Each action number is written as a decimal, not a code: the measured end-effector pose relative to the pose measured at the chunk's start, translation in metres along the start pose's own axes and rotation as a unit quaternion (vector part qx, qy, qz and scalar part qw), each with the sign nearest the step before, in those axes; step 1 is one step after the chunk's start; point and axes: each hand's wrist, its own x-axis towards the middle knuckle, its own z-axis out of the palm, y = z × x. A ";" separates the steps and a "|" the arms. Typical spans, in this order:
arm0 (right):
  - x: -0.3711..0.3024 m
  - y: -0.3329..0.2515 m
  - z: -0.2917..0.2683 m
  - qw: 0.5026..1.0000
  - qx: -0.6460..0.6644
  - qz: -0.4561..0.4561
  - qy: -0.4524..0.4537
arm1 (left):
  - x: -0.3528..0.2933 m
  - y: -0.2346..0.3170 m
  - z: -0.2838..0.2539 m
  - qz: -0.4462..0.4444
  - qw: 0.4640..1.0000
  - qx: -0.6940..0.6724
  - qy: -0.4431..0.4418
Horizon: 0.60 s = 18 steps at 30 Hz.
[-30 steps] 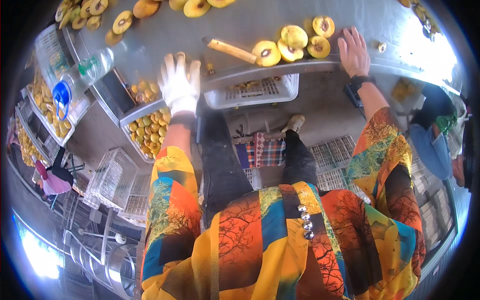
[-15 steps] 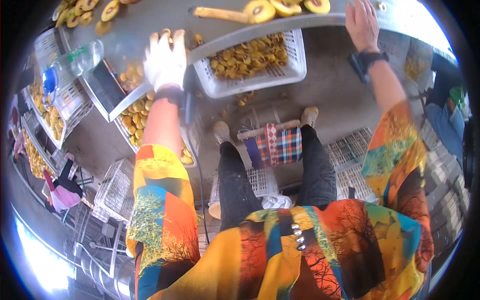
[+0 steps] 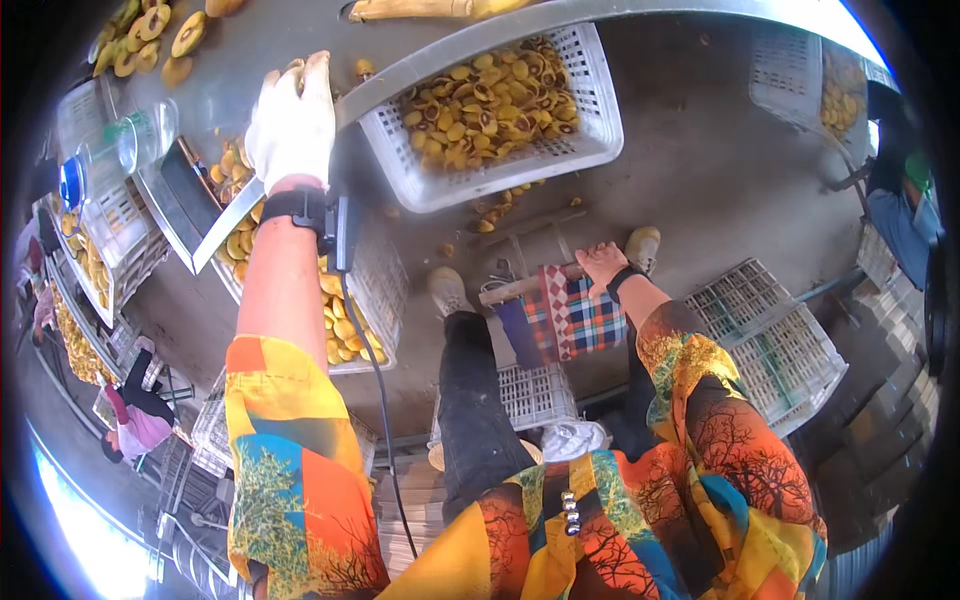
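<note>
My left hand (image 3: pixel 290 125), in a white glove with a dark strap at the wrist, is at the metal rim of the grey work table (image 3: pixel 235 60). Its fingers are bent over, and whatever they hold is hidden. Lower down, my bare right hand (image 3: pixel 602 265) has its fingers apart at the right end of a small stool (image 3: pixel 570 310) draped with plaid cloth. It holds nothing that I can see. Halved yellow fruit (image 3: pixel 188 35) lies at the table's far left. A pale wooden stick (image 3: pixel 410 9) lies near the top edge.
Under the table rim, a white crate (image 3: pixel 480 190) holds yellow fruit pieces. Another fruit crate (image 3: pixel 385 290) stands below my left arm, beside a black cable (image 3: pixel 385 400). A plastic bottle (image 3: pixel 125 145) is at left. Stacked crates (image 3: pixel 770 340) stand right; a person (image 3: pixel 900 220) sits beyond.
My right hand has come down from the table rim to the stool. My left hand stays at the rim, its fingers still bent. The view has shifted, showing more of the floor.
</note>
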 end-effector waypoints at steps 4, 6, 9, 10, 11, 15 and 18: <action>0.013 0.004 0.002 0.994 0.003 -0.106 -0.032 | -0.003 0.002 -0.003 0.028 0.999 0.028 0.008; -0.003 -0.019 -0.010 0.989 0.051 -0.139 0.027 | 0.003 -0.012 0.024 -0.031 0.998 -0.046 0.034; -0.019 -0.048 -0.016 0.980 0.095 -0.172 0.035 | 0.004 -0.008 0.019 -0.047 0.996 -0.068 0.025; -0.039 -0.050 -0.035 0.979 0.097 -0.173 0.044 | 0.001 -0.009 0.020 -0.036 0.999 -0.032 0.022; -0.058 -0.043 -0.045 0.980 0.103 -0.163 0.052 | -0.002 -0.008 0.020 -0.024 0.999 0.005 0.020; -0.118 0.005 -0.083 0.986 0.048 -0.146 0.071 | -0.006 -0.007 0.012 0.001 1.000 0.008 0.028; -0.136 0.055 -0.115 0.992 -0.051 -0.114 0.020 | -0.004 -0.010 0.019 0.009 0.999 0.028 0.031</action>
